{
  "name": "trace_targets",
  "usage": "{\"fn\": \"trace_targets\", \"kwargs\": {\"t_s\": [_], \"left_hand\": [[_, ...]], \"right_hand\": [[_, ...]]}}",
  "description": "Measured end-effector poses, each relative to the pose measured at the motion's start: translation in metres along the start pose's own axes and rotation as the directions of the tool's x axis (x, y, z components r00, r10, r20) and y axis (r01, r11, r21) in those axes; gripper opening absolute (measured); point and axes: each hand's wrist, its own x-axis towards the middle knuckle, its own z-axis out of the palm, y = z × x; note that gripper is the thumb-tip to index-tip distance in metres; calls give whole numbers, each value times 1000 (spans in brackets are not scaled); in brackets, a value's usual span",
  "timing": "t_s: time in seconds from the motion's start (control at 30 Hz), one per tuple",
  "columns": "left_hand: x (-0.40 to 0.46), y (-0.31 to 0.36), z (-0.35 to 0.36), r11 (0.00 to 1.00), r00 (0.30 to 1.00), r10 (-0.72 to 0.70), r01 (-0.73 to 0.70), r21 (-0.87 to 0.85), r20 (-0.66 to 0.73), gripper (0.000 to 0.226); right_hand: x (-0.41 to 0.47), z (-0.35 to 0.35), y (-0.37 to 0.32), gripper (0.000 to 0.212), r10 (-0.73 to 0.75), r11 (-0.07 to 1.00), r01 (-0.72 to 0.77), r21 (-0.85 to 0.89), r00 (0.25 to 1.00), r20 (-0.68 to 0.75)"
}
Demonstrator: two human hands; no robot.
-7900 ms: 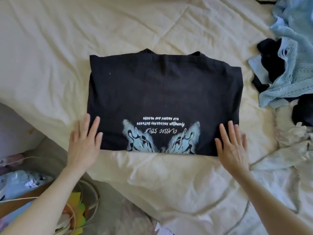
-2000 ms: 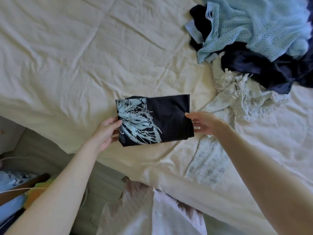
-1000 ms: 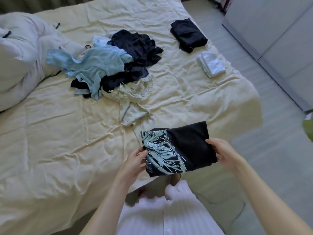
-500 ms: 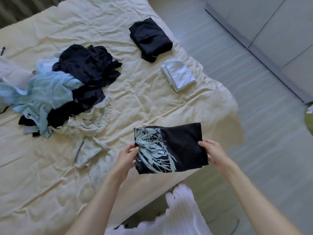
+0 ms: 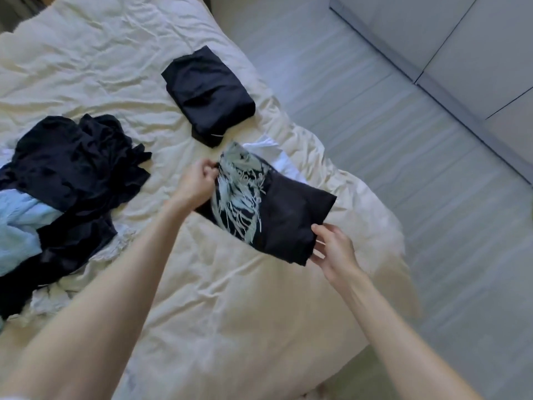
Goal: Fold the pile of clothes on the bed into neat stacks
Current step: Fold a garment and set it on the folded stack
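- At the far left a loose pile of clothes (image 5: 66,197) lies on the bed (image 5: 95,70): dark, crumpled pieces on top, a light blue knit (image 5: 20,223) tucked in at the left edge, and pale frilly fabric (image 5: 112,243) showing beneath the dark cloth.
- Further in, toward the middle top, a folded dark stack (image 5: 209,93) sits flat on the cream cover, near the bed's far corner and apart from the pile.
- The left hand (image 5: 194,184) has its fingers curled, pinching the printed end of the folded black T-shirt (image 5: 271,209), thumb on top of the cloth.
- The T-shirt is a compact folded rectangle, held between both hands and tilted, its pale blue print facing up on the left half.
- Just behind the T-shirt a folded white garment (image 5: 284,158) lies on the cover, partly hidden by it; whether the two touch cannot be told.
- The right hand (image 5: 331,248) grips the plain black end, thumb over the top edge and fingers curled underneath.
- To the right of the bed runs a pale striped floor (image 5: 403,140), with grey cupboard fronts (image 5: 461,39) in the top corner.
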Motion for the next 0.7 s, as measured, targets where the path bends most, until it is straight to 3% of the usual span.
{"fn": "trace_targets", "kwargs": {"t_s": [0.1,0.2,0.4,0.5,0.57,0.63,0.7], "left_hand": [[67,26,-3,979,978,176,-161,127,-114,22],[117,36,12,948,954,270,-238,212,-134,20],[144,32,60,938,961,261,-228,261,-95,24],[135,39,52,845,838,522,-481,234,-159,22],[136,46,36,783,759,621,-594,182,-197,23],[147,46,31,805,779,593,-575,145,-203,22],[159,40,40,865,860,494,-473,167,-126,20]], "right_hand": [[37,25,-15,4,-49,993,49,104,999,-1],[71,39,-18,3,-62,982,65,176,998,-23],[95,48,-4,13,-22,977,22,212,1000,-4],[82,38,-1,19,-125,972,114,208,991,41],[75,34,-1,20,-154,961,134,244,986,68],[76,36,1,15,-113,952,87,292,991,72],[84,43,4,12,-16,949,0,315,999,49]]}}
